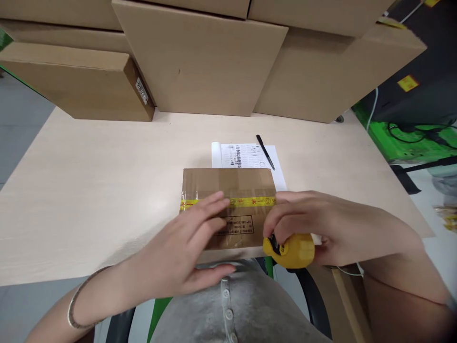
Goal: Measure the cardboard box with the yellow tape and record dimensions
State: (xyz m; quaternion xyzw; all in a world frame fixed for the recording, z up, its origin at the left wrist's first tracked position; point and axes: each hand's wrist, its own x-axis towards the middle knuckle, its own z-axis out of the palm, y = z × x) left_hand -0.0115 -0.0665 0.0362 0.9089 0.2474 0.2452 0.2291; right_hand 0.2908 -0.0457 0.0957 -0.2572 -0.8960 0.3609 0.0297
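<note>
A small brown cardboard box lies on the table near its front edge, with a yellow printed tape strip across it and a black-framed printed label. Over the left part of its top rests my left hand, fingers stretched out and the thumb held apart near the front edge. My right hand grips a yellow tape measure with a black label, at the box's front right corner. Whether any blade is drawn out of it is hard to see, as the fingers cover part of it.
Behind the box, printed sheets lie partly under it, with a black pen on top. Large cardboard boxes line the table's back, and a flatter carton stands at the back left. Cables hang at the right.
</note>
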